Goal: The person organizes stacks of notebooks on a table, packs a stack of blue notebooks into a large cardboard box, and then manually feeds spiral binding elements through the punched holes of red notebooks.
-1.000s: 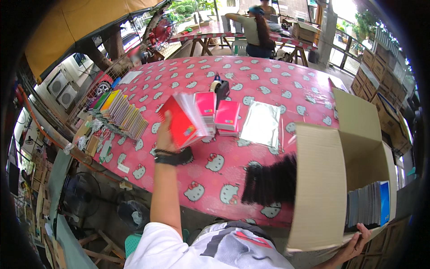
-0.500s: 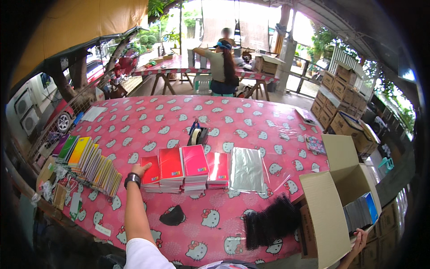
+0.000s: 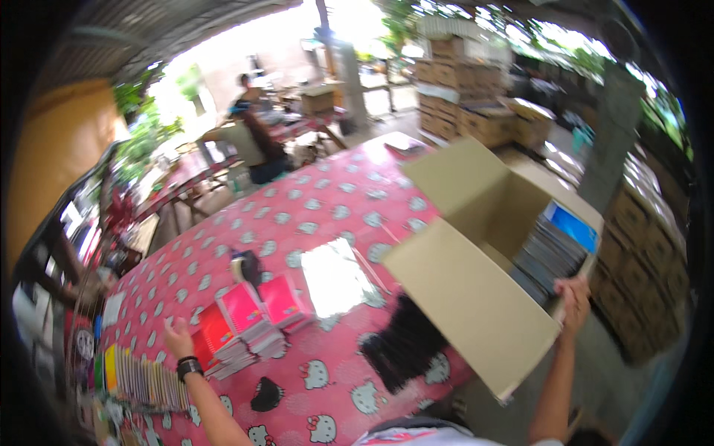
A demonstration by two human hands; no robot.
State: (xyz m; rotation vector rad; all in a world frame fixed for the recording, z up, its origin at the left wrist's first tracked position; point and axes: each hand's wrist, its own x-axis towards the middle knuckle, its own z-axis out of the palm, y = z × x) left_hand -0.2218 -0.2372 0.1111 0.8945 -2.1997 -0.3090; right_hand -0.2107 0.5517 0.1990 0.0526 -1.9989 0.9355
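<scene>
My left hand (image 3: 178, 339) hovers with fingers apart just left of three stacks of red and pink notebooks (image 3: 245, 323) on the pink patterned tablecloth (image 3: 327, 201). It holds nothing. My right hand (image 3: 573, 299) grips the near edge of an open cardboard box (image 3: 476, 223) at the table's right end. Inside the box stands a row of dark books (image 3: 547, 256) with a blue cover at the far end.
A shiny silver plastic packet (image 3: 335, 279) and a black bundle (image 3: 401, 346) lie beside the notebooks. A tape dispenser (image 3: 244, 266) stands behind them. Coloured booklets (image 3: 137, 375) line the left edge. A person (image 3: 253, 130) sits at a far table; stacked cartons (image 3: 476, 97) stand beyond.
My left hand has let go of the red notebook, which now lies on its stack, and drawn back to the left. The view swung right toward the box; my right hand stays on its edge.
</scene>
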